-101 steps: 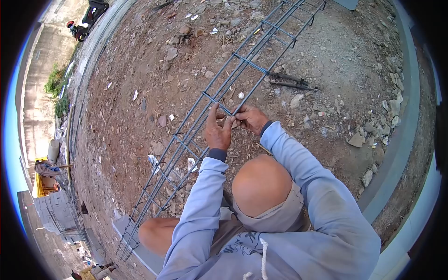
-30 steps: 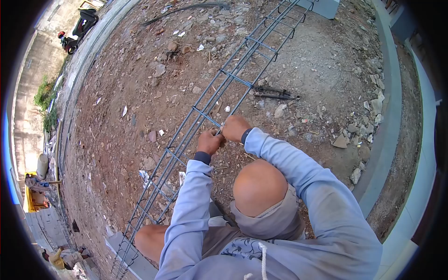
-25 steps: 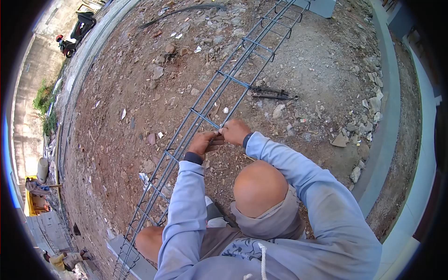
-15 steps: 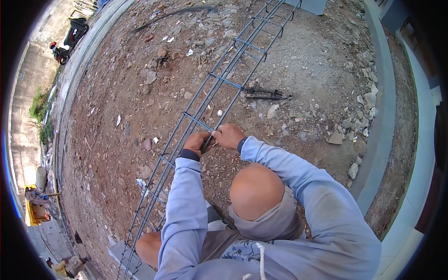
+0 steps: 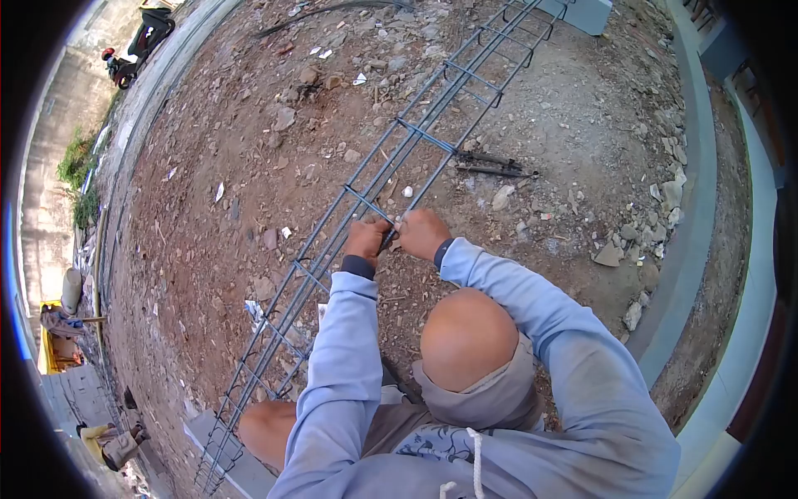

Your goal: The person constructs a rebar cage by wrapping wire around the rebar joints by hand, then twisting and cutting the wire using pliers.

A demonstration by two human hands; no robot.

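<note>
A long rebar cage (image 5: 424, 129) of thin steel bars and rectangular stirrups runs diagonally across the ground. My left hand (image 5: 368, 239) is closed around its near bar, close to a stirrup corner. A short dark length shows beside those fingers; whether it is the bar or something else I cannot tell. My right hand (image 5: 422, 234) meets it from the other side, its fingers pinched together at the same corner. Whatever is between the right fingertips is hidden. My bent knees (image 5: 467, 339) are just below the hands.
Dark slender metal pieces (image 5: 495, 165) lie right of the cage. Stones and rubble (image 5: 640, 237) line a concrete strip (image 5: 694, 200) at right. Grey blocks support the cage's far end (image 5: 586, 15) and near end. A motorbike (image 5: 141, 46) and another person (image 5: 112, 445) are at left.
The view has shifted, so the cage and hands appear slightly farther right. Both hands stay at the same stirrup corner, with the left fingers curled more tightly.
</note>
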